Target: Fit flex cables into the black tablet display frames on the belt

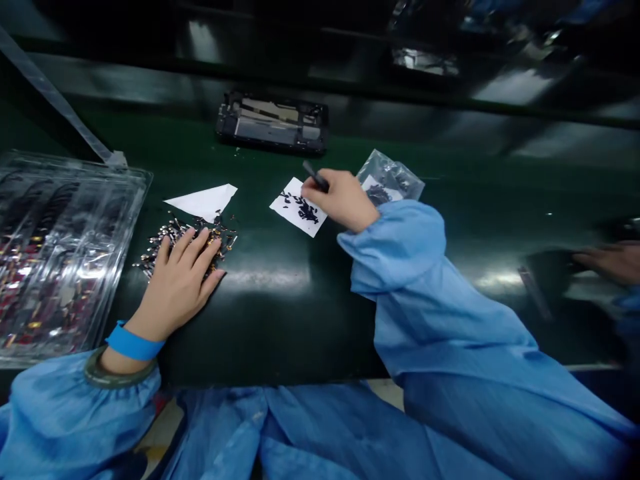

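Observation:
My left hand (177, 287) lies palm down with its fingers spread over a pile of small metallic parts (167, 233), silver, black and gold in colour. Pinched in my right hand (345, 200) is a dark, slim, pen-like tool (315, 176); its working end is hidden by my fingers. That hand is over the right side of a white paper square (295, 223), on which small black pieces (306, 211) are scattered. Just above the pile is a folded white paper (205, 201). Partly behind my right wrist, a clear plastic bag (395, 175) contains more dark pieces.
A clear plastic tray (65, 260) of parts stands at the left. Toward the back of the green table (250, 333) lies a dark phone-like frame (273, 123). Another person's hand (613, 261) appears at the right edge. A dark shelf runs along the back.

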`<state>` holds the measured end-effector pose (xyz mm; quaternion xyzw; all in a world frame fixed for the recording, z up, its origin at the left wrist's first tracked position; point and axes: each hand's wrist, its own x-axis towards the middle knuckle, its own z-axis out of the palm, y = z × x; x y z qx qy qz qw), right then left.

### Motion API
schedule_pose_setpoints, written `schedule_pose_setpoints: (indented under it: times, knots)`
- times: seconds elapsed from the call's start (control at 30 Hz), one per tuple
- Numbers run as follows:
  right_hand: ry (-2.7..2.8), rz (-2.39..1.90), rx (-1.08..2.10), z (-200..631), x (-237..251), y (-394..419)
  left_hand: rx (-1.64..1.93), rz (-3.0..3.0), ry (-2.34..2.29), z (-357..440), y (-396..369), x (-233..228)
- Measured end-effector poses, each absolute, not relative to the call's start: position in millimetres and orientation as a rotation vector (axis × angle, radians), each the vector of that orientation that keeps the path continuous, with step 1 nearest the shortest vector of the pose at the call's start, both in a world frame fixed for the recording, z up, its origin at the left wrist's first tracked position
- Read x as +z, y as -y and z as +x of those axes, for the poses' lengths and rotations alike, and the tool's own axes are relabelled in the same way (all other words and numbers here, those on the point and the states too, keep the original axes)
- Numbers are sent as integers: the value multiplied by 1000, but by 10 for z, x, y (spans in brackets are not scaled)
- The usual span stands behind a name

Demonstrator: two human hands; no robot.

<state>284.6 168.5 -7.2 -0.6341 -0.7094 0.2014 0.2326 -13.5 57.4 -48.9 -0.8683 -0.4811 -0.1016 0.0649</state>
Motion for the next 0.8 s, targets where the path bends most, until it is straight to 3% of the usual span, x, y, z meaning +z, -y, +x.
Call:
schedule_pose_setpoints:
  times: [0.4,0.8]
  knots:
    - [2295,-1858,342,2570,-343,-1684,-376,-2646,1409,-148,-564,-514]
    - [2309,-1824,216,2545,-268,-1530,-375,-2668,1440,-150,-551,-502]
